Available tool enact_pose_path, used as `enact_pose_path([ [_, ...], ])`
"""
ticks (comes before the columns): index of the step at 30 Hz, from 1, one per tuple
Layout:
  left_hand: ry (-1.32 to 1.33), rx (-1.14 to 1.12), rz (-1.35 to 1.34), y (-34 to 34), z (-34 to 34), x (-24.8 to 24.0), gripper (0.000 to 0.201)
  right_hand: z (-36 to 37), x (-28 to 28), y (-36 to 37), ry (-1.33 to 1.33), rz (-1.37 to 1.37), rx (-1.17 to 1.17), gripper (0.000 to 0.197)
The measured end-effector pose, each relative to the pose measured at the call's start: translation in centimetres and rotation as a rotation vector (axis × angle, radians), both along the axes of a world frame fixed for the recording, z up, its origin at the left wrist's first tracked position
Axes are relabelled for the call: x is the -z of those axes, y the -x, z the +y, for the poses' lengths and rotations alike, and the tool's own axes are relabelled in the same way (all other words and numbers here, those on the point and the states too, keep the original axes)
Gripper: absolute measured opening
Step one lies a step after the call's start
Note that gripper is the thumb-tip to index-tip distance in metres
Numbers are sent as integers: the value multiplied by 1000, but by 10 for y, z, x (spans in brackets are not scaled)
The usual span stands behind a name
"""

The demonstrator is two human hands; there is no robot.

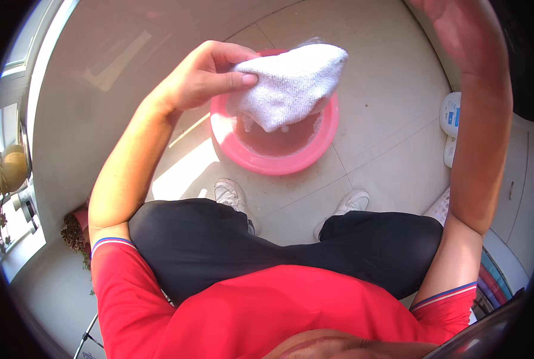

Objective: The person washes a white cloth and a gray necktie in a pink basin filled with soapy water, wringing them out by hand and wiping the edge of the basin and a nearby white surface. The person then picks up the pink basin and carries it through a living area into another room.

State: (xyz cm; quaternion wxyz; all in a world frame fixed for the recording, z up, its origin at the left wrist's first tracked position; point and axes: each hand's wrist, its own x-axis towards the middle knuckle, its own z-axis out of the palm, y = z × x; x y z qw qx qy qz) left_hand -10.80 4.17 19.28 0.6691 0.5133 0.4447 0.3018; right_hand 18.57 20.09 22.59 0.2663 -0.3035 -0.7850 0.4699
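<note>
My left hand (204,75) pinches the edge of a white, textured cloth (294,84) between thumb and fingers. The cloth hangs bunched over a pink basin (261,163) on the floor, hiding the basin's far part. Murky brownish water (279,141) with some suds at its edges fills the basin below. At the upper right my right hand (461,27) is raised, well apart from the cloth. Its fingers run past the top edge of the picture, so I cannot see whether it holds anything.
My white shoes (230,194) stand on the tiled floor just this side of the basin. White bottles (450,115) are by the right wall, near my right forearm. To the left are a yellowish pot (14,168) by the window and a potted plant (74,232).
</note>
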Motion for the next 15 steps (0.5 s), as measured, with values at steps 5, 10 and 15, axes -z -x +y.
enact_pose_path([
  [5, -141, -66, 96, -23, 9, -18, 36, -54, 0, 39, 270, -11, -373, 81],
  [10, -1376, -458, 826, -13, 16, -75, 38, -38, -3, 62, 442, 190, 9, 31],
  [15, -1628, -951, 1381, 65, 38, -135, 31, -28, -3, 60, 483, 211, 78, 30],
])
